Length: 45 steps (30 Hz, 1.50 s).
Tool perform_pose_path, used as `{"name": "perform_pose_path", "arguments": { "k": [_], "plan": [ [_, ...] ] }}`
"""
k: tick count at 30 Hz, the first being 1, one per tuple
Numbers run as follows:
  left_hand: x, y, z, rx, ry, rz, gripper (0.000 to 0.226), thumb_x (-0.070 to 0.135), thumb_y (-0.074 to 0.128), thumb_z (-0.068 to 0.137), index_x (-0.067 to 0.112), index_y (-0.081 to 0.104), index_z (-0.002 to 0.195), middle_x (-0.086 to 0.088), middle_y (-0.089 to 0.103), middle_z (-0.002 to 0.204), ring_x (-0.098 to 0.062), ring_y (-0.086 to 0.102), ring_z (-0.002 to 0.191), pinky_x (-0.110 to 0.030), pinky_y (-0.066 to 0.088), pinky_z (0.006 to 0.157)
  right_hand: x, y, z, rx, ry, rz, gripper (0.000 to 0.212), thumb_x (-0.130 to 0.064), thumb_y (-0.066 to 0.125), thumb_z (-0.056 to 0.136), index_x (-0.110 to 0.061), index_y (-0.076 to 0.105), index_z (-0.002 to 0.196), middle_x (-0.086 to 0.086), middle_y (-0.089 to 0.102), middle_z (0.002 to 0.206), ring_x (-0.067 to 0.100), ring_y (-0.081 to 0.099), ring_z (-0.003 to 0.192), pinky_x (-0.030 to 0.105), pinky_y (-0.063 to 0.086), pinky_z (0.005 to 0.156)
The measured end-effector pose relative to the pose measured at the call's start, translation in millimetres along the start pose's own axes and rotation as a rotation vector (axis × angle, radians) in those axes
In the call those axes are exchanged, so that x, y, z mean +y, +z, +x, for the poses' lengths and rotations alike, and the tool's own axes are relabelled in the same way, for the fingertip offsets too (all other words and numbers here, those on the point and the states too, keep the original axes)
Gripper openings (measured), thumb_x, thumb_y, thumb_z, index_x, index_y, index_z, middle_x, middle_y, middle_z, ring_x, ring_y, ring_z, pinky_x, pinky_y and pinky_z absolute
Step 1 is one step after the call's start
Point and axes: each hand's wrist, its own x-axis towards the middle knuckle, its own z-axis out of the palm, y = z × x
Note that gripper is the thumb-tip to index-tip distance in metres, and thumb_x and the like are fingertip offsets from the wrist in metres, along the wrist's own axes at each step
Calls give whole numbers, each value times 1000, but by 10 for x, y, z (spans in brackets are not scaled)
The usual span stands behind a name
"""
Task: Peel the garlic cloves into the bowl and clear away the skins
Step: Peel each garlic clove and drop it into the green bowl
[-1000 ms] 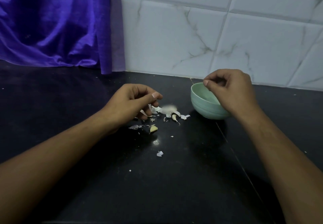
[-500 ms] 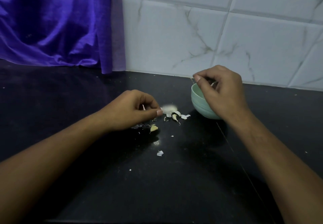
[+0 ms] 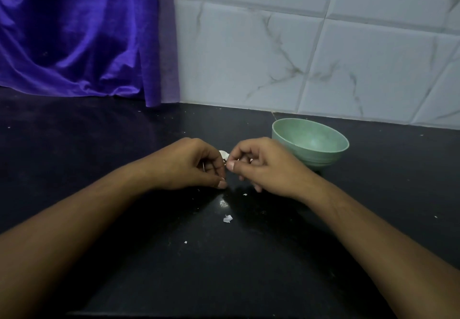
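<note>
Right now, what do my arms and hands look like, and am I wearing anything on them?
Your left arm and right arm are bare to the frame's edge: no sleeves, watch or bracelet. The left hand and right hand wear no gloves, and no ring shows on the fingers in view. The nails that show are short and unpainted.

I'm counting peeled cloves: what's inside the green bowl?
The green bowl shows only bare inner wall; no clove is visible. Its near rim hides the floor's front part, so a clove could lie there.
</note>
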Motion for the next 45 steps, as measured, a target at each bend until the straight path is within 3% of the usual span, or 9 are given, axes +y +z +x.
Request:
{"name": "perform_pose_path", "arguments": {
  "k": [3, 7, 10, 19, 23, 28, 37, 41, 45],
  "plan": [
    [-33, 35, 2, 41, 11, -23, 10, 34, 85, 85, 29, 77, 88, 6, 75, 79, -9, 65, 67, -29, 53, 66, 35, 104, 8, -11, 75, 167, 12, -20, 66, 101, -10, 67, 95, 6, 70, 67, 14, 51, 39, 19, 38, 42],
    [-47, 58, 31, 71, -2, -129, 7, 26, 85, 87, 24, 79, 90, 1, 77, 78, -12, 68, 65, -25, 53, 62, 70, 153, 33, 109, 141, 369, 19, -15, 64, 102, 3, 63, 95, 12, 64, 64, 13, 44, 35, 18, 32, 37],
    [-52, 74, 38, 68, -35, -244, 9, 21, 83, 89, 15, 78, 93, -6, 77, 79, -9, 63, 61, -19, 49, 55, 67, 164, 30, 147, 148, 437, 17, -16, 64, 102, -1, 63, 94, 16, 64, 69, 13, 43, 34, 16, 27, 34],
    [-28, 48, 136, -28, -174, -299, 13, 20, 78, 92, 8, 75, 94, 3, 68, 65, -8, 54, 53, -21, 43, 48, 45, 177, 33, 173, 171, 426, 17, -17, 66, 101, -6, 63, 88, 16, 67, 71, 14, 47, 36, 17, 26, 32],
    [53, 2, 204, -80, -257, -214, 17, 21, 76, 94, 4, 75, 98, 1, 67, 70, -7, 56, 56, -20, 48, 50, 31, 193, 30, 191, 174, 411, 18, -16, 65, 101, -7, 62, 85, 15, 66, 68, 12, 47, 34, 17, 27, 31],
    [169, -40, 313, -147, -359, -192, 10, 14, 72, 96, 8, 72, 88, 1, 66, 69, -6, 57, 51, -21, 53, 50, -1, 193, 5, 203, 174, 403, 21, -18, 65, 102, -9, 62, 83, 15, 65, 69, 14, 49, 36, 17, 27, 31],
    [70, 2, 185, -24, -273, -422, 14, 13, 70, 96, 2, 71, 104, -8, 75, 87, -9, 59, 55, -20, 50, 48, 34, 171, 2, 145, 141, 431, 19, -23, 68, 101, -7, 67, 91, 9, 69, 74, 14, 58, 44, 18, 30, 31],
    [114, 58, 220, 22, -254, -475, 6, 8, 70, 96, 4, 69, 99, -7, 71, 79, -9, 59, 54, -20, 48, 46, 67, 122, 11, 105, 127, 450, 19, -21, 72, 98, -3, 66, 100, 12, 71, 79, 18, 61, 48, 19, 35, 32],
    [123, 59, 258, 100, -260, -561, 6, 10, 72, 95, 6, 69, 98, -5, 68, 71, -8, 60, 53, -19, 49, 44, 115, 38, -10, 76, 83, 488, 25, -6, 79, 89, -4, 64, 109, 6, 71, 79, 23, 66, 54, 24, 44, 37]
  ]
}}
